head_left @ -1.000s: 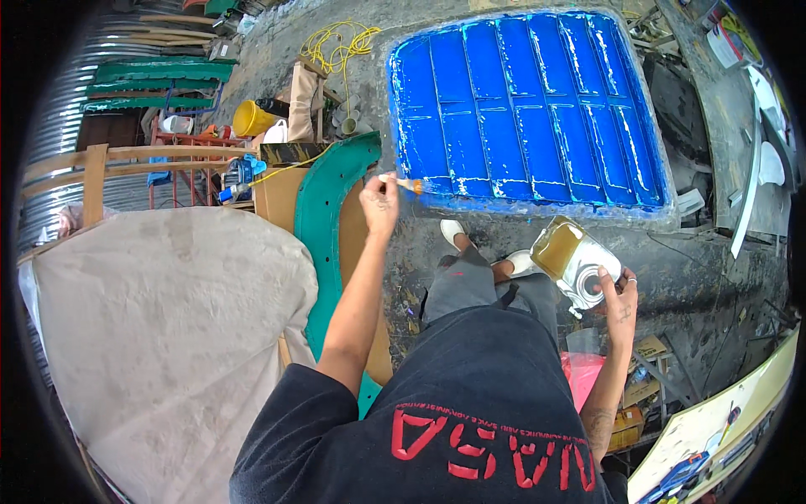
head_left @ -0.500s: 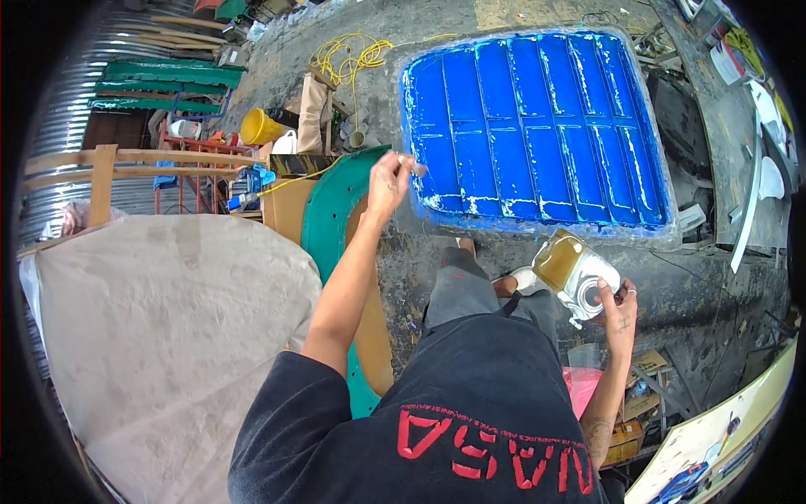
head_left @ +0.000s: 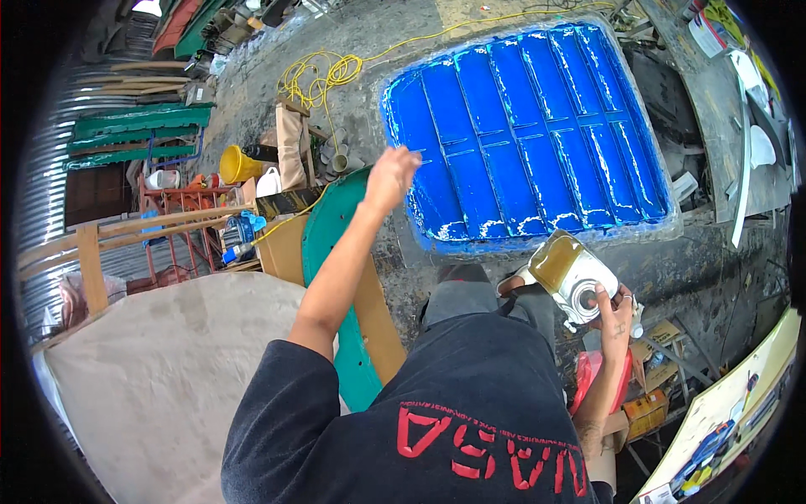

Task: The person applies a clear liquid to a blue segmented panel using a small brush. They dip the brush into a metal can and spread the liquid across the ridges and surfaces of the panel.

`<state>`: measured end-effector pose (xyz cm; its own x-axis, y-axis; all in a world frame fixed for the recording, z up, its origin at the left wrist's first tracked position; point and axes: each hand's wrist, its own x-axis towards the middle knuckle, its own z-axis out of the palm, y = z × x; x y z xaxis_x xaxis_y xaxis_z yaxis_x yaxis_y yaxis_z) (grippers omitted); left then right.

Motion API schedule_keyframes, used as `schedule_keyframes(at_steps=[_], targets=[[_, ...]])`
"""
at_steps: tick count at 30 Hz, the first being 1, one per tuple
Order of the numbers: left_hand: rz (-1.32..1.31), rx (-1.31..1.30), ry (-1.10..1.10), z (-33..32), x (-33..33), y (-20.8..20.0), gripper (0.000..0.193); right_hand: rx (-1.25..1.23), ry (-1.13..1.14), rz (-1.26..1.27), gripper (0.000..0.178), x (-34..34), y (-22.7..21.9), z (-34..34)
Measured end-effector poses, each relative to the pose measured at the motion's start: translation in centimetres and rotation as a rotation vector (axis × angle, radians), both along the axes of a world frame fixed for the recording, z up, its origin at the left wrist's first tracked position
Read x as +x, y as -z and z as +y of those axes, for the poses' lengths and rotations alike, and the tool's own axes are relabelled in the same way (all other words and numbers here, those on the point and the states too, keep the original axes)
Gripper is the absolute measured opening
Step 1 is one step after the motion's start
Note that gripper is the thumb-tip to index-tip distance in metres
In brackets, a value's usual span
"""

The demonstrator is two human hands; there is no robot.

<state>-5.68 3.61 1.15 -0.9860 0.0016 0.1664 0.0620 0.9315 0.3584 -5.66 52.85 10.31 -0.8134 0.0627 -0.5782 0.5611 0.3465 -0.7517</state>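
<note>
Pale light gleams on the corrugated wall (head_left: pixel 109 102) at left, where a red rack (head_left: pixel 172 195) stands beside a wooden frame (head_left: pixel 89 260), while the worn grey floor (head_left: pixel 722 273), darkly stained, stretches between there and a cream board (head_left: pixel 703 410) bearing tools (head_left: pixel 715 445) at the lower right.

Soft, fairly bright light falls evenly, with faint shadows; glare streaks the corrugated wall (head_left: pixel 52 181) at left. The blue panel (head_left: pixel 467 181) looks reasonably sharp; fisheye distortion bends straight edges toward black corners.
</note>
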Motion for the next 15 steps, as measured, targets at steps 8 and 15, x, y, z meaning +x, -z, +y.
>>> schedule_keyframes(at_steps=[8, 15], targets=[[-0.313, 0.292, 0.161, 6.2, 5.0, -1.6, 0.010, -0.018, 0.042, -0.017, 0.075, 0.5, 0.6, -1.6], [-0.109, 0.316, -0.116, -0.9, -1.7, -0.9, 0.011, -0.030, 0.048, 0.025, 0.074, 1.6, 0.9, -1.3]])
